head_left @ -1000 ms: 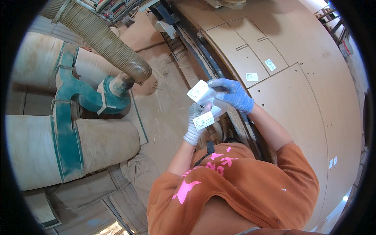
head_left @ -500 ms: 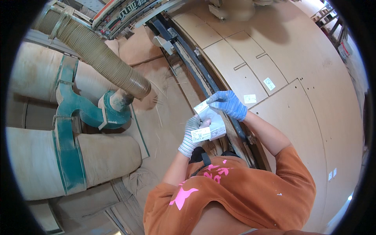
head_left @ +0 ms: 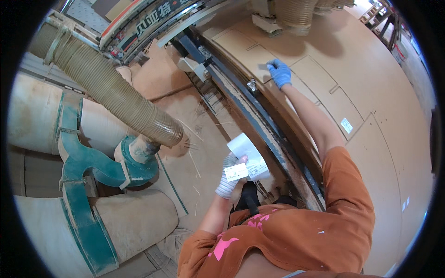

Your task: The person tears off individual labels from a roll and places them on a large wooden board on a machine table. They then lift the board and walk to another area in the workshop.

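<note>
Reaching, head view: right hand (head_left: 279, 74), blue knit glove, now parted from the left and out over a broad brown flat panel with cut lines (head_left: 389, 88); grip apparently pinching a small greyish flat piece (head_left: 263, 67), blurred. Left hand (head_left: 225, 183), grey-and-white striped glove; grip closed on a curled white paper label strip (head_left: 252, 155). Change: both hands were on the strip; the left alone keeps it. Meaning, as judged: one piece separated and brought to the panel. White rectangular label (head_left: 346, 125): on the panel, farther right.
</note>
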Available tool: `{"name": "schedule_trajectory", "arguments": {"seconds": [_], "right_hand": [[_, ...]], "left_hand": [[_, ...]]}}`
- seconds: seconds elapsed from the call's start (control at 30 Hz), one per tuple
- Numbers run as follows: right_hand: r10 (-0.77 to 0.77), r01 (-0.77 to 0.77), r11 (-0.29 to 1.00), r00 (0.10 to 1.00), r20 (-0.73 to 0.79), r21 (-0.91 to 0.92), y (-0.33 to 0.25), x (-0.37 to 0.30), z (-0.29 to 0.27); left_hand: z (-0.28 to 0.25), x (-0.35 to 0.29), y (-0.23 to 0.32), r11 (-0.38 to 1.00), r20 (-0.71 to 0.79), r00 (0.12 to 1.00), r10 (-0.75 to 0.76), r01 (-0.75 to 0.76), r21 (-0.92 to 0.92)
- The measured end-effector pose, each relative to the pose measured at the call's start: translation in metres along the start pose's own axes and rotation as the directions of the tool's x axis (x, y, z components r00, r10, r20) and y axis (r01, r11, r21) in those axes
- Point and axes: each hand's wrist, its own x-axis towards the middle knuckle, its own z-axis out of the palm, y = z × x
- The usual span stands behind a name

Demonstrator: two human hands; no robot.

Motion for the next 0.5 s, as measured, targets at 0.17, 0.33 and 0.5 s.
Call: {"name": "schedule_trajectory", "arguments": {"seconds": [0.17, 0.33, 0.5], "right_hand": [[-0.411, 0.431, 0.676, 0.894, 0.179, -0.598, 0.037, 0.018, 0.061], [-0.373, 0.545, 0.619, 0.838, 0.399, -0.566, 0.013, -0.02, 0.052], [-0.171, -0.216, 0.882, 0.683, 0.71, 0.42, -0.083, -0.092, 0.009]], "left_hand": [[-0.055, 0.038, 0.015, 0.995, -0.06, 0.997, 0.054, -0.059, -0.076], [-0.079, 0.073, 0.013, 0.969, -0.085, 0.995, 0.056, -0.074, -0.234], [-0.076, 0.091, 0.016, 0.972, -0.16, 0.986, 0.04, -0.076, -0.224]]}}
